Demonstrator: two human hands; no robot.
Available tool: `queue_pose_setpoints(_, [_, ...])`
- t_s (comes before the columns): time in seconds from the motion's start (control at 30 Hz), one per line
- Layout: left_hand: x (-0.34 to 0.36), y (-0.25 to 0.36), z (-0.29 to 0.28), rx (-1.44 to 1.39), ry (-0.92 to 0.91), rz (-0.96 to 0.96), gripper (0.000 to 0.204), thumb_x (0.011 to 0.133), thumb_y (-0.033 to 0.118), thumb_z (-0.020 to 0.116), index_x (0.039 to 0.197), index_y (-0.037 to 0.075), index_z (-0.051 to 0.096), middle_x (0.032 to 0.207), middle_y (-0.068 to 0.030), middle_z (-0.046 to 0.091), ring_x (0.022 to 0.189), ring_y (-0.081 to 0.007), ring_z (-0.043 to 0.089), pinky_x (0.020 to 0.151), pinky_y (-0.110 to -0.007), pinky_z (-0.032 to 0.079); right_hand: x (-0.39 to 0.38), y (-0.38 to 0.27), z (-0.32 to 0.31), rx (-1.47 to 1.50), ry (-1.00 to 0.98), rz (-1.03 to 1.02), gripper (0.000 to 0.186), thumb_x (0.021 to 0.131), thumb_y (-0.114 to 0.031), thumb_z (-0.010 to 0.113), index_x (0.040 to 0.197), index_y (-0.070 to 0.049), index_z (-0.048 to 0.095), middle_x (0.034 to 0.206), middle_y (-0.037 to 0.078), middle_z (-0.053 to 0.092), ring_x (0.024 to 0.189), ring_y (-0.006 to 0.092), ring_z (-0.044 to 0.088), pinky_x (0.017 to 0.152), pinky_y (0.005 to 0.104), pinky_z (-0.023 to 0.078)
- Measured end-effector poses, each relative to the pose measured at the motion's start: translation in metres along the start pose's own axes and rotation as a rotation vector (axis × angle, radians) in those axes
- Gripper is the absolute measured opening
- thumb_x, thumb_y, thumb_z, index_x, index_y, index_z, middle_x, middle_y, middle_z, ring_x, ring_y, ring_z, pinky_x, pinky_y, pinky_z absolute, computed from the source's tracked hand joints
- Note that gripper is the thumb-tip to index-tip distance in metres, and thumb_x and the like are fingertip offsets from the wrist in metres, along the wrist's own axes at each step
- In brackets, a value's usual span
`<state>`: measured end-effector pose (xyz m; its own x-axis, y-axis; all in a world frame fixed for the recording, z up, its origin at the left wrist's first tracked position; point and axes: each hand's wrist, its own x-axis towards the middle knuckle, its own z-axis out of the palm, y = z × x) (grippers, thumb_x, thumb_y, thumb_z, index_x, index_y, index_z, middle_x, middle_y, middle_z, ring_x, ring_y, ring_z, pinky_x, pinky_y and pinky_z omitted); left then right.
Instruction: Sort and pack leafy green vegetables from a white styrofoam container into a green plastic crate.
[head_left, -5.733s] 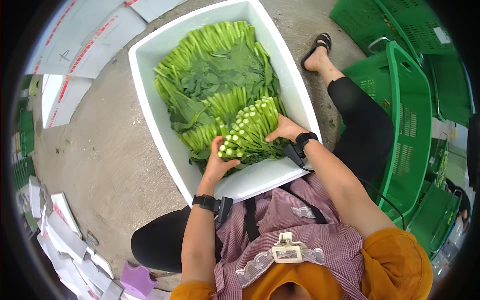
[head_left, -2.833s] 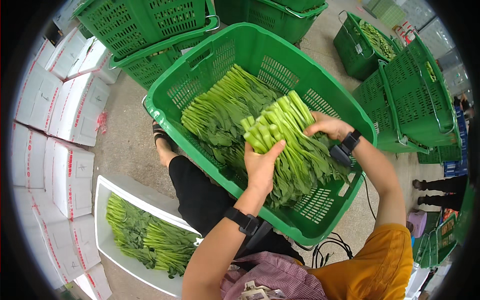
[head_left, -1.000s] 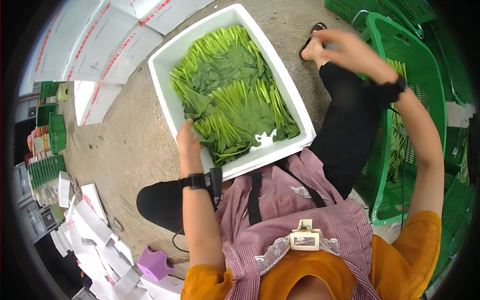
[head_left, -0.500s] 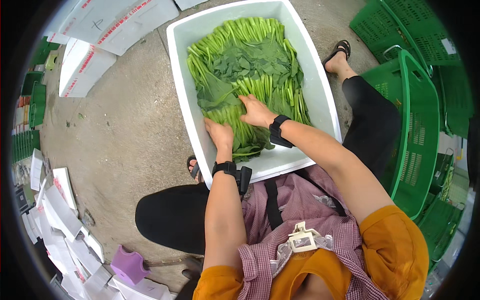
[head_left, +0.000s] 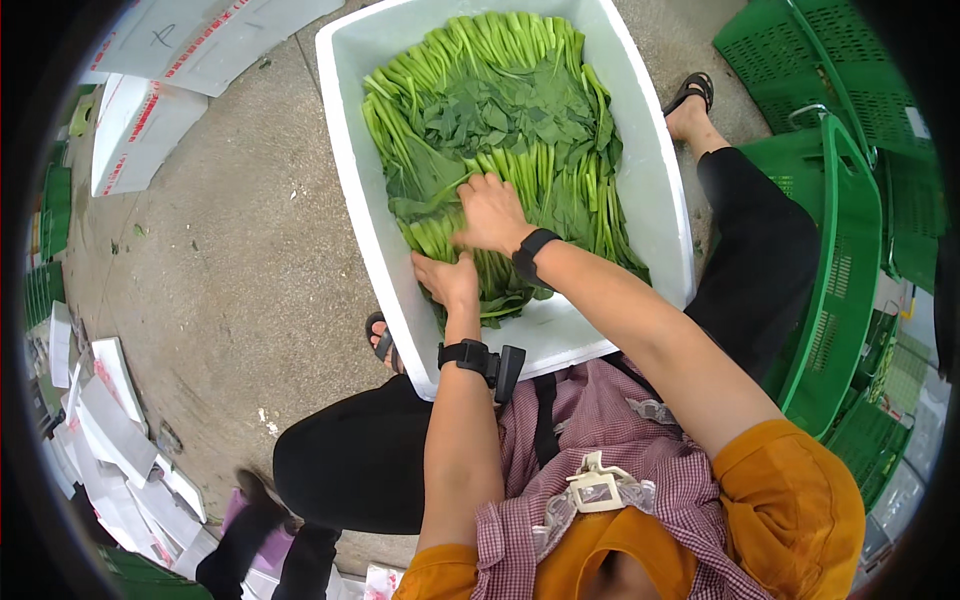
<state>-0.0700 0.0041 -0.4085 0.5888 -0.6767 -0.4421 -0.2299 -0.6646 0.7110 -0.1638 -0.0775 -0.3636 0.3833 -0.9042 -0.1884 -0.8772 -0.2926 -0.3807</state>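
A white foam box [head_left: 670, 215] sits in front of me, lined with rows of leafy green vegetables [head_left: 515, 110], their pale cut stems lying side by side. My left hand [head_left: 448, 280] rests on the near-left bunch beside the box wall, thumb apart, its fingertips partly sunk among the greens. Just above it, my right hand [head_left: 492, 213] lies over the same bunch with fingers stretched out and pressing on the leaves and stems. Parts of its fingers are blurred. Both wrists wear black straps.
Stacked green plastic crates [head_left: 835, 270] stand to my right, close to my leg. White cartons [head_left: 150, 130] are at the far left, and broken white foam pieces [head_left: 115, 420] lie at the left. Another person's dark-trousered leg [head_left: 235, 545] shows at the lower left, beside a purple stool [head_left: 275, 545].
My right hand has shifted left and closer to my left hand over the bunch. Another person's legs have come into view at the lower left, partly covering the purple stool.
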Motion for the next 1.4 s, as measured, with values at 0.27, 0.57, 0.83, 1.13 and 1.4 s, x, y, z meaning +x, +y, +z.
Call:
queue_pose_setpoints(0.27, [0.005, -0.009, -0.001, -0.022, -0.050, 0.004, 0.091, 0.068, 0.011, 0.072, 0.139, -0.004, 0.017, 0.138, -0.0223, 0.028, 0.127, -0.0341, 0.032, 0.105, -0.038, 0.029, 0.006, -0.023, 0.003, 0.116, 0.013, 0.278, 0.066, 0.059, -0.048, 0.079, 0.102, -0.002, 0.061, 0.106, 0.010, 0.055, 0.108, 0.0255, 0.044, 0.087, 0.0408, 0.034])
queue_pose_setpoints(0.57, [0.010, -0.005, -0.024, -0.148, -0.287, 0.006, 0.087, 0.068, 0.012, 0.073, 0.135, -0.006, 0.022, 0.126, -0.0198, 0.044, 0.113, -0.0268, 0.047, 0.094, -0.032, 0.040, -0.007, -0.007, 0.006, 0.294, 0.045, 0.305, 0.057, 0.059, -0.029, 0.077, 0.102, 0.002, 0.056, 0.100, 0.019, 0.058, 0.097, 0.0359, 0.051, 0.086, 0.0407, 0.044])
queue_pose_setpoints(0.83, [0.012, -0.003, -0.032, -0.227, -0.304, 0.024, 0.077, 0.069, 0.014, 0.074, 0.129, -0.006, 0.032, 0.119, -0.0194, 0.050, 0.109, -0.0259, 0.051, 0.092, -0.032, 0.041, -0.008, 0.005, 0.013, 0.865, 0.002, 0.452, 0.087, 0.057, -0.020, 0.082, 0.127, 0.011, 0.040, 0.126, 0.029, 0.047, 0.114, 0.0376, 0.051, 0.096, 0.0388, 0.042])
queue_pose_setpoints(1.13, [0.009, -0.001, -0.045, -0.252, -0.367, -0.008, 0.078, 0.065, 0.015, 0.080, 0.127, -0.004, 0.038, 0.118, -0.0165, 0.054, 0.107, -0.0249, 0.054, 0.092, -0.032, 0.042, -0.032, 0.022, 0.000, 1.462, -0.269, 0.390, 0.077, 0.068, -0.008, 0.079, 0.132, 0.004, 0.038, 0.114, 0.012, 0.057, 0.102, 0.0173, 0.056, 0.090, 0.0284, 0.042])
queue_pose_setpoints(1.4, [-0.001, 0.020, -0.050, -0.381, -0.544, 0.138, 0.076, 0.068, 0.013, 0.081, 0.129, 0.000, 0.038, 0.123, -0.0114, 0.053, 0.113, -0.0221, 0.052, 0.096, -0.034, 0.041, -0.060, 0.036, 0.010, 1.465, -0.197, 0.334, 0.092, 0.063, -0.010, 0.084, 0.138, -0.003, 0.032, 0.120, 0.009, 0.055, 0.111, 0.0177, 0.051, 0.098, 0.0296, 0.038])
